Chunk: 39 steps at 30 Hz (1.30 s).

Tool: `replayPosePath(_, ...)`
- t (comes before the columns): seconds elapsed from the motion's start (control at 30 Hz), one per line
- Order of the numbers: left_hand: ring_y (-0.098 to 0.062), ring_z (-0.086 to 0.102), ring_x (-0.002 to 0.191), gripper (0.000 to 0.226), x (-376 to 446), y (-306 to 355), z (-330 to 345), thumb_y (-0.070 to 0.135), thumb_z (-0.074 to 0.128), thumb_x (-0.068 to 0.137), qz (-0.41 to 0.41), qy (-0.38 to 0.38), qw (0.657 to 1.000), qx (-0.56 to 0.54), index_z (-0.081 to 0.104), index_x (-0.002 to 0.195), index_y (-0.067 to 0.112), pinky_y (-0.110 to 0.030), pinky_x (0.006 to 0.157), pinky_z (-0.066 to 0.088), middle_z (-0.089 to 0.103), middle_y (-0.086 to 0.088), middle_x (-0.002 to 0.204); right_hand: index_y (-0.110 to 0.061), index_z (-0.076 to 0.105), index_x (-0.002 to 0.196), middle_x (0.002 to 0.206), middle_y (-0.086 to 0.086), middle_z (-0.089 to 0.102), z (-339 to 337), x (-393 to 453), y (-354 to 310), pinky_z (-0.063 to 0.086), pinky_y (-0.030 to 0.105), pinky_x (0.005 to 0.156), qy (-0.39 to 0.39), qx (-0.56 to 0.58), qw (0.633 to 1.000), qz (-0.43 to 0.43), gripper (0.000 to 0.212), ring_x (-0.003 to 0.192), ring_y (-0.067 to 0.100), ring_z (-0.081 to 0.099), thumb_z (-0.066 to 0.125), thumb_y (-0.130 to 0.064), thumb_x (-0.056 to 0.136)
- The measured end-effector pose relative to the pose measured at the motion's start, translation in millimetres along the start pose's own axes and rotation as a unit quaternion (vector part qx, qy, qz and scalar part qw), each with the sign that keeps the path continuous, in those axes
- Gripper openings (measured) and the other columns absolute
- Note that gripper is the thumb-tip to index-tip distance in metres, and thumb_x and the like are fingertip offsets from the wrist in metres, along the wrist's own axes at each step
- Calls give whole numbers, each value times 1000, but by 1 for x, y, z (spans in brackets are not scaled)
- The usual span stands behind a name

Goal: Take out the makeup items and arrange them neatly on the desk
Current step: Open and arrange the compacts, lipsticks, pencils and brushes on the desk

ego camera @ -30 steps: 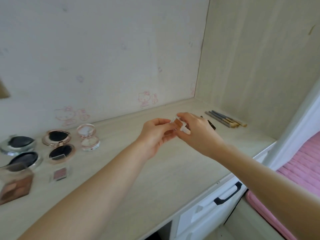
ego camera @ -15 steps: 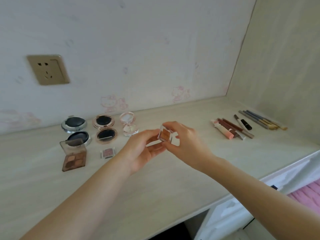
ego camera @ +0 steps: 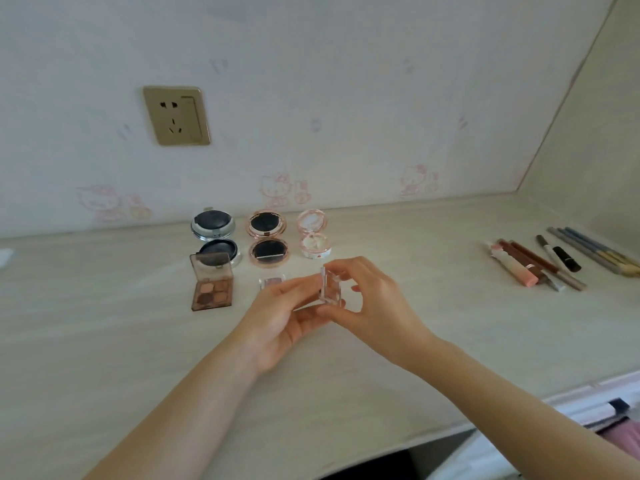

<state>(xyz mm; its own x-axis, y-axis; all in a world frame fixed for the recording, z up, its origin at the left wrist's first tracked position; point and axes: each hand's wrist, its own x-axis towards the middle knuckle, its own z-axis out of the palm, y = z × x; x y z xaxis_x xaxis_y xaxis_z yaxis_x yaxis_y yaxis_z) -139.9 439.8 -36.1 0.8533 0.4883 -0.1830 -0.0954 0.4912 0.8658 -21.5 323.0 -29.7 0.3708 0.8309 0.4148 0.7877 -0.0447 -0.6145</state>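
Observation:
Both hands hold a small clear square eyeshadow case (ego camera: 330, 285) above the desk (ego camera: 104, 341); its lid stands upright. My left hand (ego camera: 287, 317) supports it from below and my right hand (ego camera: 374, 306) pinches its right side. Behind them lie an open brown eyeshadow palette (ego camera: 211, 288), a small pink single eyeshadow (ego camera: 272, 281), an open silver compact (ego camera: 214, 237), an open rose-gold compact (ego camera: 267, 239) and an open clear pink compact (ego camera: 313, 237). At the right lies a row of lip tubes, pencils and brushes (ego camera: 554, 261).
A wall socket (ego camera: 176, 116) sits on the back wall above the compacts. A side panel (ego camera: 588, 133) closes the desk on the right. White drawers (ego camera: 588, 410) and pink fabric (ego camera: 623, 434) lie beyond the desk's front right edge.
The view has swung left and down, bringing the compacts and socket toward the middle. Both hands carried the small case leftward, toward the compacts, and its lid now stands upright.

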Motion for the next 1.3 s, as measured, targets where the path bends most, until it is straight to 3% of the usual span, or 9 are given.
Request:
replayPosePath(0.27,-23,70,80,26,-5,0,-5,21,70,76,-14,-8,1000,-24,75,94,2,-34,72,57,71,-16,95,-25,62,108,101,-14,60,-6,6,-4,46,17,80,-14,32,999,-3,41,95,2,57,81,-32,72)
replayPosePath(0.53,-22,69,75,31,-4,-3,-3,19,71,74,-15,-3,1000,-14,74,100,4,-34,71,57,71,-15,99,-29,59,102,98,-17,57,-7,3,-5,46,17,78,-5,5,1000,-3,42,94,1,57,81,-38,68)
replayPosePath(0.8,-20,68,79,29,-4,-5,-1,19,68,78,-14,-7,999,-28,73,101,1,-31,71,57,71,-17,102,-19,60,103,96,-10,55,-11,1,-12,48,34,78,12,-47,998,-40,41,90,12,54,82,-29,70)
replayPosePath(0.87,-22,70,81,28,-5,-5,-2,18,68,76,-1,-12,1000,-21,74,100,4,-31,71,57,71,-17,102,-19,61,107,100,-11,56,-13,0,-13,48,32,80,4,-50,998,-48,41,94,11,56,81,-26,72)
replayPosePath(0.97,-31,70,92,36,-5,-4,-2,15,72,71,50,-7,999,-4,72,106,5,-31,72,57,71,-19,102,-24,60,117,110,-14,57,-16,0,-12,45,18,86,-23,-33,998,-52,42,100,1,54,76,-25,78)
replayPosePath(1.03,-33,69,97,41,-5,-6,-2,6,74,73,93,17,995,17,68,113,6,-32,74,57,71,-18,105,-29,58,122,116,-16,56,-18,1,-11,45,13,87,-41,0,999,-17,45,103,-3,54,75,-27,80)
replayPosePath(1.13,-25,71,95,44,-7,-7,-1,-2,74,76,165,46,978,121,66,117,12,-30,77,57,73,-6,104,-28,60,121,118,-17,61,-20,4,-8,54,20,83,-56,86,989,103,38,102,-5,60,67,-22,84)
replayPosePath(1.23,-15,69,100,44,-9,-8,1,-4,75,74,216,29,954,208,68,113,16,-23,73,56,72,3,106,-20,65,112,109,-7,69,-21,8,-6,58,28,80,-68,218,948,222,27,91,5,69,65,-31,87)
replayPosePath(1.3,-14,67,104,45,-10,-11,3,-5,75,73,240,20,939,245,67,110,19,-24,73,56,70,6,106,-17,68,103,99,-2,72,-20,8,-8,60,31,76,-73,268,926,254,26,83,11,72,67,-37,86)
